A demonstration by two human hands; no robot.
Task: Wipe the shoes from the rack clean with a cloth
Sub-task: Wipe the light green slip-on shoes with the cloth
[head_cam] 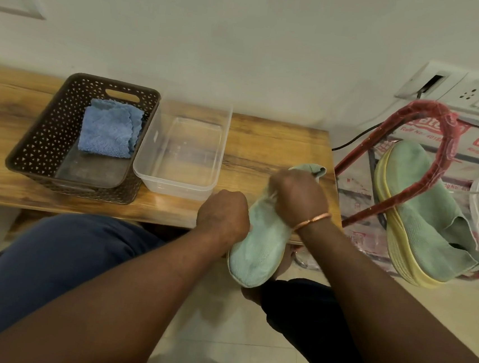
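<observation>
Gripping the mint-green shoe (258, 247) in both hands, you hold it across the near edge of the worktop (265, 143), toe toward your knees and heel end over the wood. Both forearms reach forward and converge on it. Your left hand (223, 216) is curled into a fist against the shoe's left side, back of the hand up, clasping the upper at mid-length. Your right hand (298, 198), with a copper bangle (313, 219) on the wrist, is bent down over the heel end, fingers curled tight on the collar. A pale scrap shows under those fingers, and you cannot tell whether it is a cloth.

A folded blue cloth (108, 130) lies in the brown basket (48, 122) at the left of the worktop, with a clear plastic tub (173, 188) just beside it. The matching shoe (422, 216) rests tilted on the red rack (426, 173) to your right.
</observation>
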